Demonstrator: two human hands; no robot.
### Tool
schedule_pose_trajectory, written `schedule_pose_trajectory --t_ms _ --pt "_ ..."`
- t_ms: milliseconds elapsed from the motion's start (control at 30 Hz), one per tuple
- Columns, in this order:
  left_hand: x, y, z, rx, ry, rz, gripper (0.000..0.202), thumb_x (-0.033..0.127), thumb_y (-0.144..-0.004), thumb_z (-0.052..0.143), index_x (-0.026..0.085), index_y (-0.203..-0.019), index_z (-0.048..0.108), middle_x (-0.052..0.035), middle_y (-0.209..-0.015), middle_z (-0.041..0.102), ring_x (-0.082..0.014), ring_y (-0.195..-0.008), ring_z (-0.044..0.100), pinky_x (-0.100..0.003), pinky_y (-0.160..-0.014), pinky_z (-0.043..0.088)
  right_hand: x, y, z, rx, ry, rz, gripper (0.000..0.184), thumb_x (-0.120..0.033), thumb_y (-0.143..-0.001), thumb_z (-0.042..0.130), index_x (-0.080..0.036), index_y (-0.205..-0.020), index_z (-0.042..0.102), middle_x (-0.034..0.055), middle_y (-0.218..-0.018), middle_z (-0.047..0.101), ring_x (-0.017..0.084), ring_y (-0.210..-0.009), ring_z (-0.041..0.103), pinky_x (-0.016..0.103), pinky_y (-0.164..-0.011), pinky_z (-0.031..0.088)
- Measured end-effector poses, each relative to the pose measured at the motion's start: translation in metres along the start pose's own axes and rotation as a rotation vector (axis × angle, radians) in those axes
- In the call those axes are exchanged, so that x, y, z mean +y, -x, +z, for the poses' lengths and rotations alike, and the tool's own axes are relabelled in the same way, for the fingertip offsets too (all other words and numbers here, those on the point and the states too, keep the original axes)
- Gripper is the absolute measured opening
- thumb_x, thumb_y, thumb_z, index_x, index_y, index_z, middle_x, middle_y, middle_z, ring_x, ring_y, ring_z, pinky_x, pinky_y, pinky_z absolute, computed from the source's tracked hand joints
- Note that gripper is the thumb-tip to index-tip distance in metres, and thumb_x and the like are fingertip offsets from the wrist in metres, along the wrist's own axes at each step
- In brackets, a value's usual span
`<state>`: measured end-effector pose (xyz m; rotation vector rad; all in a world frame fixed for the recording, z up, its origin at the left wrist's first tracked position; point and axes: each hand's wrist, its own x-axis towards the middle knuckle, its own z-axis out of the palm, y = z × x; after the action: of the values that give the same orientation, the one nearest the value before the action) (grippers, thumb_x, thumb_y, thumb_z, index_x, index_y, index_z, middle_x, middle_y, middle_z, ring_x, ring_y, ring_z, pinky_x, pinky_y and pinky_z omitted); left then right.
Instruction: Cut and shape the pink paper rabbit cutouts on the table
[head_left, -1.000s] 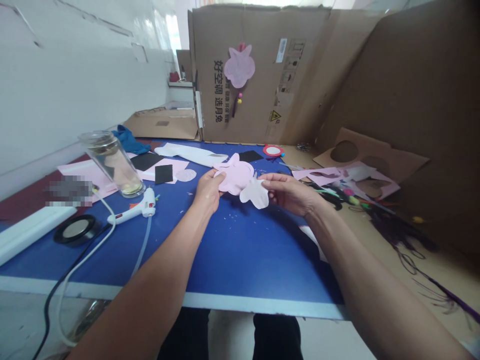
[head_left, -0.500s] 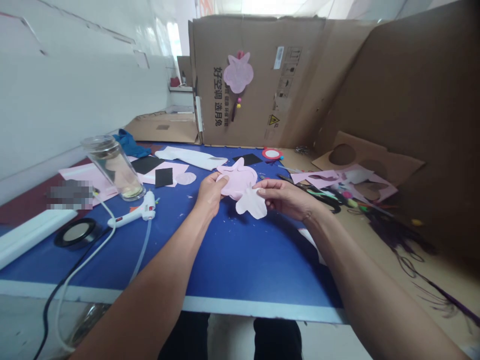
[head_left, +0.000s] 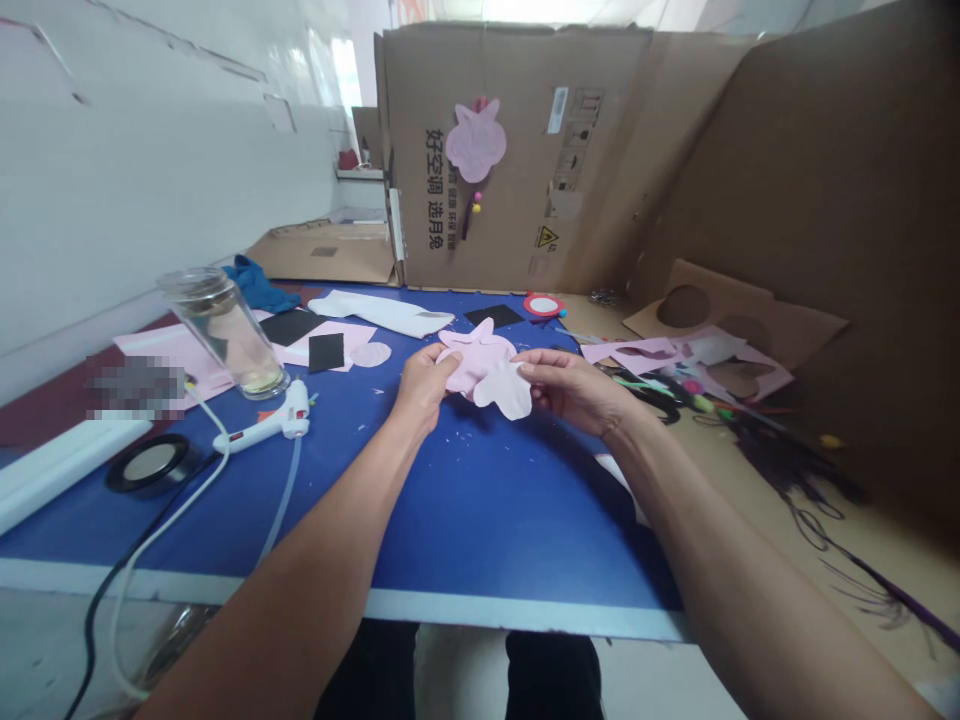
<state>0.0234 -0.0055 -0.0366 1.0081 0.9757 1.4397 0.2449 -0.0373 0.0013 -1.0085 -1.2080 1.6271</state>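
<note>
At twelve o'clock, your left hand [head_left: 421,388] pinched a pink lobed cutout [head_left: 469,362], your right hand [head_left: 574,388] a white cutout [head_left: 505,391]; overgripping risked creases.

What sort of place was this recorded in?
Probably a craft worktable: a white glue gun lies on the blue tabletop, pink scraps sit off to the right, and the left hand holds a pink cut-out.
</note>
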Motion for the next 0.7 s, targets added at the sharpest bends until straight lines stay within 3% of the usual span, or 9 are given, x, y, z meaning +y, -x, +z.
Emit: schedule_pose_trajectory --t_ms 200,500,700 --pt "0.002 0.006 0.007 -0.022 -0.002 -0.016 0.015 0.025 -0.075 0.079 0.017 -0.087 0.075 -0.0042 -0.08 0.074 -0.0154 -0.064 0.064 -0.027 -0.062 0.049 0.001 -0.002 -0.001 0.081 0.006 -0.051 0.036 -0.037 -0.068 0.095 -0.023 -0.095 0.076 -0.0011 -0.076 0.064 0.011 -0.062 0.047 0.027 -0.057 0.04" --pt "0.006 0.016 0.016 -0.099 -0.001 -0.05 0.016 0.025 -0.075 0.08 0.017 -0.089 0.078 -0.005 -0.081 0.075 -0.0142 -0.062 0.062 -0.027 -0.062 0.048 0.002 -0.002 0.003 0.055 0.009 -0.064 0.042 -0.04 -0.065 0.097 -0.022 -0.096 0.077 -0.002 -0.076 0.064 0.01 -0.061 0.047 0.026 -0.057 0.04" --pt "0.006 0.015 0.016 -0.082 0.007 -0.08 0.008 0.019 -0.076 0.078 0.017 -0.083 0.077 -0.0059 -0.079 0.074 -0.0142 -0.064 0.064 -0.026 -0.062 0.047 0.009 -0.006 0.001 0.174 0.138 -0.113 0.038 -0.041 -0.068 0.094 -0.021 -0.095 0.077 -0.0011 -0.076 0.065 0.01 -0.06 0.048 0.027 -0.056 0.037"
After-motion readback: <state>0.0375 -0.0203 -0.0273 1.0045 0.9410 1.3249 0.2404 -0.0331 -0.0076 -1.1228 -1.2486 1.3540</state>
